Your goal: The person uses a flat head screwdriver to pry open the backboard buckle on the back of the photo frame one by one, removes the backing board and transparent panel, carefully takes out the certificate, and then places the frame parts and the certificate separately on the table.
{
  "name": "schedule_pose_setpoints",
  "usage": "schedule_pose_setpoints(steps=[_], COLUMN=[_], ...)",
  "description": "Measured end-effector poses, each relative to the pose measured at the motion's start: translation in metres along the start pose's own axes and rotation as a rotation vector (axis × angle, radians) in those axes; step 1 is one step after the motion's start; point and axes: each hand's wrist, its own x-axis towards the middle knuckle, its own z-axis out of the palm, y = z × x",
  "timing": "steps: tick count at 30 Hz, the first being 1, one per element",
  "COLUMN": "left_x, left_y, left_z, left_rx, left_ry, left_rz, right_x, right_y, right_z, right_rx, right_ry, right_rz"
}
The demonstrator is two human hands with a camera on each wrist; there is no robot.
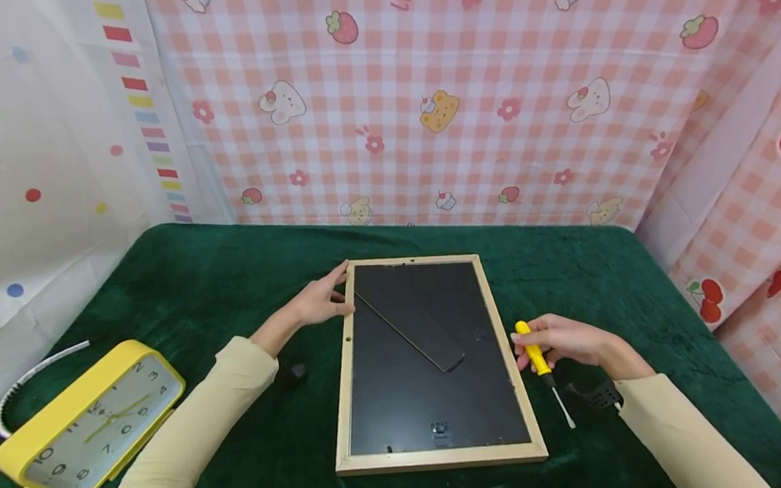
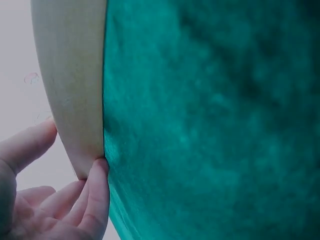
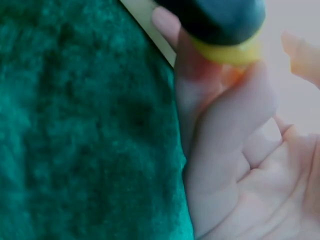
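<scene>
Bare table (image 1: 555,263) adjoins the frame (image 1: 441,458) along its near and far edges, giving passage. The left hand (image 1: 309,302) occupies the frame's left edge towards the far corner. At the right edge, the right hand (image 1: 563,338) and its gripped screwdriver (image 1: 534,351) obstruct access. The left sleeve (image 1: 193,432) crosses the gap between frame and yellow clock (image 1: 97,423); the checked curtain (image 1: 411,144) bounds the far side of the table.

A left hand (image 2: 52,212) holds the end of a pale wooden frame (image 2: 75,75), fingertips (image 2: 100,166) touching its edges, beside a spread of green cloth (image 2: 210,120).
</scene>
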Motion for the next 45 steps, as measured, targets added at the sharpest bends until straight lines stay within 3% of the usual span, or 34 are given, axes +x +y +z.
schedule_pose_setpoints(steps=[8, 15, 22, 27, 36, 45], left_x=[0.003, 0.004, -0.003, -0.013, -0.03, -0.037], left_y=[-0.001, -0.004, -0.017, -0.016, -0.006, 0.008], left_z=[-0.004, -0.004, -0.004, -0.004, 0.002, 0.012], left_rx=[-0.016, -0.034, -0.118, -0.164, -0.077, 0.087], left_ry=[-0.035, -0.039, -0.118, -0.181, -0.195, -0.168], left_rz=[-0.017, -0.006, 0.078, 0.14, 0.13, 0.123], right_x=[0.002, 0.003, 0.003, 0.0, -0.006, 0.005], right_y=[0.0, 0.0, 0.002, -0.001, -0.015, -0.01], right_z=[0.003, 0.006, 0.007, 0.005, -0.007, -0.003], right_rx=[0.014, 0.018, 0.012, -0.029, -0.013, -0.028], right_ry=[-0.037, -0.023, 0.003, 0.05, 0.185, 0.292], right_rz=[-0.025, -0.016, -0.009, -0.024, -0.086, -0.048])
